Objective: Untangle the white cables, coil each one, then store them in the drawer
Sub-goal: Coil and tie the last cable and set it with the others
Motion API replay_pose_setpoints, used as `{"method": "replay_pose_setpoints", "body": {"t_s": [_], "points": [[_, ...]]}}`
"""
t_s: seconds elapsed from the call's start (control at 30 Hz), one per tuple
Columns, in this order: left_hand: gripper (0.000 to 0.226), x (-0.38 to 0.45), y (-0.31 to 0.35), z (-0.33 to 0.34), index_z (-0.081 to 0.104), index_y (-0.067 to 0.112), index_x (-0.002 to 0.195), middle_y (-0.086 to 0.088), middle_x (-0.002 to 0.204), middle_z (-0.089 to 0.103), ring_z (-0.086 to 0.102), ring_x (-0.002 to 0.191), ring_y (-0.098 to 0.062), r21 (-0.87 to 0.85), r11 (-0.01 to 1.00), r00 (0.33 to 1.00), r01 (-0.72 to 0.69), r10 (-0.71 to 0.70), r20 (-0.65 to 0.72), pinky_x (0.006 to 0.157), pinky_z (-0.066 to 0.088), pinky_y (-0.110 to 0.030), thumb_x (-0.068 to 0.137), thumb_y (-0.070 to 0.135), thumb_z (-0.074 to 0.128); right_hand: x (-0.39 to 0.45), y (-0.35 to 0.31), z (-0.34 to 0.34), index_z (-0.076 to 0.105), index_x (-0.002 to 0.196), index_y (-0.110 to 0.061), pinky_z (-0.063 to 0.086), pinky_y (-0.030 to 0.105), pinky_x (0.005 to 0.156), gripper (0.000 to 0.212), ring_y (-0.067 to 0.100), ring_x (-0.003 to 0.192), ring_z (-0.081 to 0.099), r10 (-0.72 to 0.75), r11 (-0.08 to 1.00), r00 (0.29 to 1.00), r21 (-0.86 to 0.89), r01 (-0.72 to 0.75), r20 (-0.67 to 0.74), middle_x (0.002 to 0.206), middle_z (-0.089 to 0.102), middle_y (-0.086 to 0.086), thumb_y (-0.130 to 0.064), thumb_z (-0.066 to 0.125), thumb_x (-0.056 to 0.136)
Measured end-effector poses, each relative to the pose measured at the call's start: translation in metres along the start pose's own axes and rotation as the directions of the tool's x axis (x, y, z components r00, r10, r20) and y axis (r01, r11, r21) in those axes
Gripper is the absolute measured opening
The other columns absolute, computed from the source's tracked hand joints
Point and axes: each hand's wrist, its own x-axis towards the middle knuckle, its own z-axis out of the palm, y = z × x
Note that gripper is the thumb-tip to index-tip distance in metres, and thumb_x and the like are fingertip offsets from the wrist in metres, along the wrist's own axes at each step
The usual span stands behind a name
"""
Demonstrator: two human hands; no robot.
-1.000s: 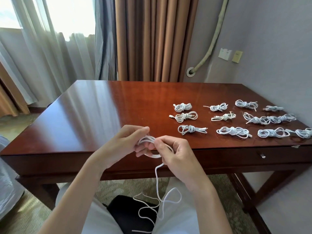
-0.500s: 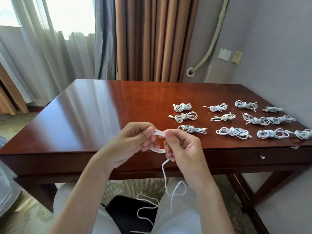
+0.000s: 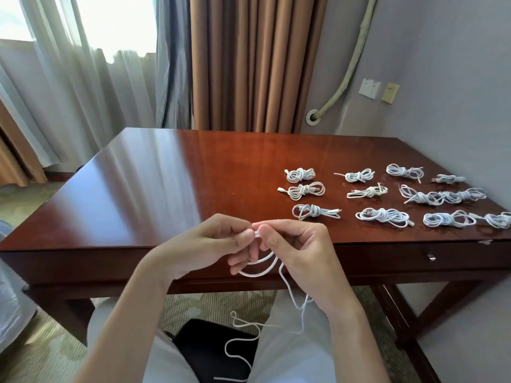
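A loose white cable (image 3: 287, 286) is held in front of the desk's near edge. My left hand (image 3: 210, 244) pinches its looped part, and my right hand (image 3: 298, 250) pinches the cable right beside the left fingertips. A small loop hangs under both hands, and the rest trails down onto my lap. Several coiled and knotted white cables (image 3: 381, 215) lie in rows on the right half of the wooden desk (image 3: 166, 189). The shut drawer (image 3: 414, 258) with a small metal knob is in the desk's front, right of my hands.
Curtains hang behind the desk, and a grey wall with sockets (image 3: 369, 88) and a pipe (image 3: 345, 76) is at the right. A black seat (image 3: 213, 346) shows between my legs. Carpet lies under the desk.
My hands have come together and risen a little. My right hand has slid along the cable, pulling more of the trailing length up from my lap.
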Motion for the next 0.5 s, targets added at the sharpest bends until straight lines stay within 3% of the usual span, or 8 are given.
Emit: {"method": "replay_pose_setpoints", "body": {"t_s": [0.07,0.13,0.2,0.3,0.4,0.5], "points": [[0.036,0.003,0.001,0.0,0.061,-0.003,0.082,-0.01,0.061,0.04,0.042,0.056,-0.018,0.007,0.999,0.997,-0.044,0.044,-0.062,0.061,0.04,-0.022,0.103,0.023,0.049,0.002,0.0,0.002,0.077,0.101,-0.003,0.053,0.017,0.067,0.014,0.01,0.068,0.068,-0.002,0.999,0.999,0.033,0.003,-0.038,0.073,0.074,0.008,-0.011,0.069,0.092],[0.037,0.006,-0.001,0.005,0.06,0.0,0.079,-0.018,0.062,0.035,0.035,0.055,-0.016,-0.106,0.986,0.978,-0.127,0.107,-0.178,0.056,0.034,-0.019,0.102,0.029,0.055,0.004,0.0,0.005,0.075,0.106,-0.003,0.049,0.018,0.058,0.023,0.011,0.063,0.064,0.039,0.992,0.997,0.123,-0.031,-0.064,0.073,0.072,0.008,-0.018,0.067,0.091],[0.034,0.01,-0.004,0.014,0.062,0.007,0.078,-0.012,0.061,0.031,0.028,0.058,-0.018,-0.271,0.941,0.949,-0.204,0.121,-0.292,0.058,0.027,-0.024,0.096,0.036,0.064,0.006,-0.001,0.009,0.075,0.109,-0.007,0.043,0.016,0.05,0.027,0.01,0.059,0.062,0.08,0.974,0.994,0.22,-0.06,-0.08,0.071,0.07,0.008,-0.023,0.063,0.091],[0.029,0.016,-0.007,0.033,0.063,0.011,0.076,-0.005,0.063,0.027,0.024,0.061,-0.021,-0.439,0.863,0.908,-0.249,0.051,-0.416,0.064,0.033,-0.03,0.097,0.031,0.061,0.007,0.003,0.014,0.077,0.11,-0.02,0.045,0.017,0.054,0.027,0.008,0.059,0.058,0.112,0.948,0.984,0.312,-0.065,-0.135,0.07,0.066,0.003,-0.03,0.064,0.088],[0.029,0.019,-0.01,0.042,0.059,0.008,0.076,0.003,0.056,0.035,0.039,0.05,-0.008,-0.594,0.761,0.89,-0.259,-0.052,-0.454,0.063,0.047,-0.018,0.101,0.022,0.052,0.007,0.008,0.015,0.076,0.111,-0.025,0.051,0.019,0.063,0.028,0.004,0.06,0.055,0.124,0.95,0.983,0.302,-0.078,-0.135,0.066,0.061,-0.005,-0.032,0.066,0.086],[0.028,0.015,-0.017,0.037,0.062,0.008,0.079,0.001,0.058,0.041,0.045,0.053,-0.01,-0.631,0.738,0.923,-0.239,-0.03,-0.384,0.076,0.054,-0.025,0.1,0.023,0.051,0.005,0.008,0.012,0.073,0.116,-0.017,0.049,0.013,0.064,0.024,0.001,0.064,0.062,0.047,0.988,0.991,0.149,-0.028,-0.126,0.072,0.07,-0.012,-0.018,0.065,0.094]]}}
